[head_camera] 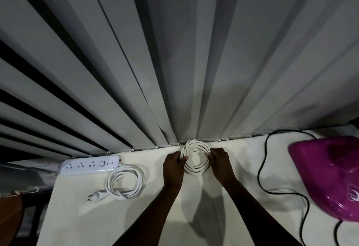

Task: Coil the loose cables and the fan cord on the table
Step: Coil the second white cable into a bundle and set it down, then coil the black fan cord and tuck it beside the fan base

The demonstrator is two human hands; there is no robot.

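Pinching the white cable coil [196,156] from both sides, my left hand [173,165] and right hand [221,161] keep its loops from springing apart.

magenta fan base [330,175]: cut off by right edge, blurred | black cord [261,170]: runs off bottom edge, far end lost behind blinds [174,61] | left hand [173,165]: fingertips hidden, perhaps behind white coil [196,156]

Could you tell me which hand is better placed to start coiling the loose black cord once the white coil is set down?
Probably the right hand: the black cord lies on its side by the pink appliance, while the left hand would cross over.
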